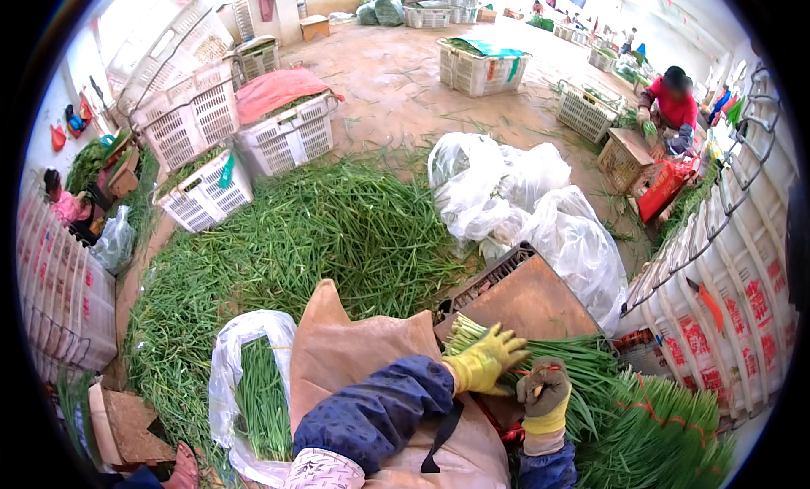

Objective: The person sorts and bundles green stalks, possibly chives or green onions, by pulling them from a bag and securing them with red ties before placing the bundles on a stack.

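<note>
A bunch of long green chives (pixel 572 354) lies across a brown board (pixel 527 299) in front of me, its pale cut ends to the left. My left hand (pixel 489 358), in a yellow glove, rests on the bunch with fingers stretched out and spread. My right hand (pixel 544 396), in a soiled yellow glove, is closed at the near side of the bunch. A short length of red tie (pixel 521 372) shows at its fingertips. Chives bound with red ties (pixel 666 417) are piled to the right. A brown apron (pixel 363 354) covers my lap.
Loose green leaves (pixel 337 227) are heaped ahead and left. A plastic bag of chives (pixel 261 396) stands left of my lap. White plastic bags (pixel 506 185) lie beyond the board. White crates (pixel 287 135) stand behind the heap. A person (pixel 671 101) works at far right.
</note>
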Demonstrator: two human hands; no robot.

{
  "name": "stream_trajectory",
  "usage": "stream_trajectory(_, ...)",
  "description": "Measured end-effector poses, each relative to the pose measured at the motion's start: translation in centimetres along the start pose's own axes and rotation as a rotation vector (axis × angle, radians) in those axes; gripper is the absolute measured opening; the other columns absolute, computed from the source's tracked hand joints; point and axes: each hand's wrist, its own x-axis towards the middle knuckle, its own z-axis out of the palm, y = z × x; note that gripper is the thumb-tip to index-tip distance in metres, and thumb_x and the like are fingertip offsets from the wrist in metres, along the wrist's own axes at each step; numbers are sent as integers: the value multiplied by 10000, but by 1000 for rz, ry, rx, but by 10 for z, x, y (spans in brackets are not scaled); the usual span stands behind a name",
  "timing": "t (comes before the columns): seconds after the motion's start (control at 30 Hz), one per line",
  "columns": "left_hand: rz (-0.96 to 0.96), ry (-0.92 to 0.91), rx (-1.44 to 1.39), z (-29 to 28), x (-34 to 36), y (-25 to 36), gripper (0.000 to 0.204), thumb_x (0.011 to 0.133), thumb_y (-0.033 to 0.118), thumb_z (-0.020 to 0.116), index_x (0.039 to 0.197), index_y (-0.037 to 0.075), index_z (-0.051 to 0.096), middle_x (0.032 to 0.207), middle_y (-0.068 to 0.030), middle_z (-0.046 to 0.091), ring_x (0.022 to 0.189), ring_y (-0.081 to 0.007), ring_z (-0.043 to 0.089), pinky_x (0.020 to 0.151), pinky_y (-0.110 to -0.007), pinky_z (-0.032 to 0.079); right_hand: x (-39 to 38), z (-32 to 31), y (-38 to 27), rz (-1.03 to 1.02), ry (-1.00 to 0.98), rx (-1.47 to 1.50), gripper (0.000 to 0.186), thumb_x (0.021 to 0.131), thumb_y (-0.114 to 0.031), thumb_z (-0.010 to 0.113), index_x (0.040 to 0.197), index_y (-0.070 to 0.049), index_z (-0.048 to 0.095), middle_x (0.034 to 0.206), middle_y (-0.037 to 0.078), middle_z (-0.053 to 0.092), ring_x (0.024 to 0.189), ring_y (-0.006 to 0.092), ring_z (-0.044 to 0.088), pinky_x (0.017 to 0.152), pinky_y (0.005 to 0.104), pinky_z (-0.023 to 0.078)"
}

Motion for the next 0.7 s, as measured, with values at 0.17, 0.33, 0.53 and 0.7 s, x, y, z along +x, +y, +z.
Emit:
stream_trajectory(0.17, -98, -341, 165, -21, 46, -11, 999, 586, 606, 753, 1367, 80, 419, 1295, -129, 488, 1193, -348, 468, 1023, -534, 328, 48, 6, -12, -30, 49, 125, 153, 780, -116, 493, 809, 28, 537, 525, 63, 456, 332, 163, 343, 326, 306, 344)
stream_trajectory(0.33, -115, -258, -23, -10, 55, -54, 1013, 556, 583, 777, 1366, 90, 421, 1227, -122, 545, 1126, -344, 524, 951, -482, 395, 98, -34, 3, 28, 63, 233, 148, 807, -114, 477, 891, 1, 520, 522, 38, 443, 329, 147, 335, 341, 306, 328)
stream_trajectory(0.53, -144, -255, -3, -15, 69, -67, 1052, 548, 609, 767, 1383, 91, 393, 1282, -116, 520, 1166, -311, 501, 959, -453, 392, 143, -62, 29, 65, 57, 334, 239, 815, -114, 478, 996, 35, 526, 522, 38, 443, 348, 151, 341, 363, 306, 319)
stream_trajectory(0.7, -139, -292, 174, -7, 47, -39, 1118, 537, 606, 779, 1409, 62, 338, 1338, -171, 443, 1213, -402, 433, 998, -564, 327, 111, -53, 27, 33, 20, 256, 244, 807, -111, 477, 949, 74, 548, 514, 70, 450, 347, 159, 351, 364, 296, 365)
